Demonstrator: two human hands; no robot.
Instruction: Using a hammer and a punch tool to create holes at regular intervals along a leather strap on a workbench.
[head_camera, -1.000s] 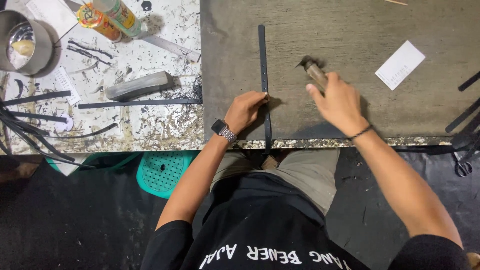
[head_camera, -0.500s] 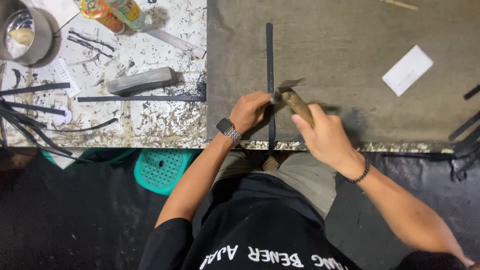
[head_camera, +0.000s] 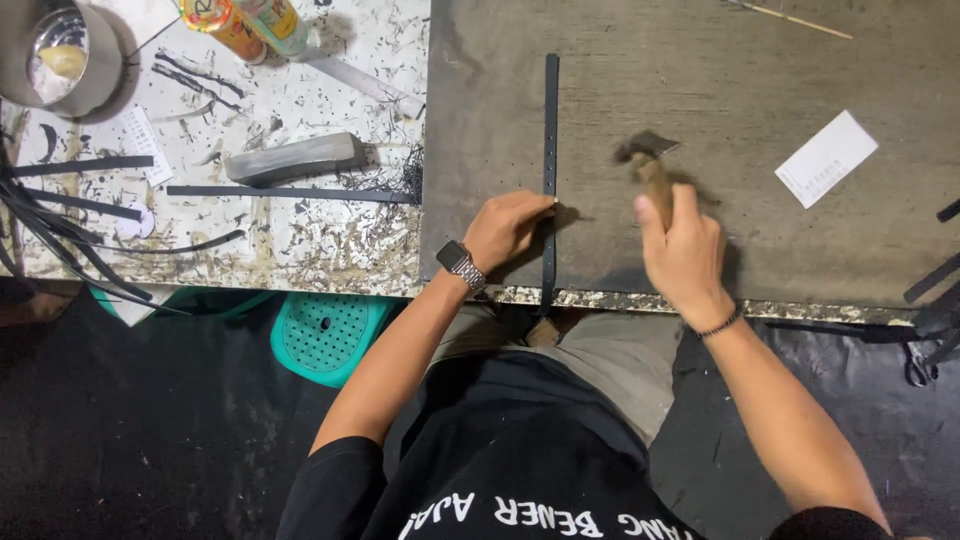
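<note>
My left hand (head_camera: 510, 228) pinches the dark strap (head_camera: 549, 150) flat against the tabletop (head_camera: 700, 90); my right hand (head_camera: 680, 250) is clenched around a blurred hammer (head_camera: 648, 165) just beside it.

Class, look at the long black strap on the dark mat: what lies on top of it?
The left hand presses on the black strap. Whatever its fingertips hold against the strap is hidden. The right hand holds a hammer beside it.
</note>
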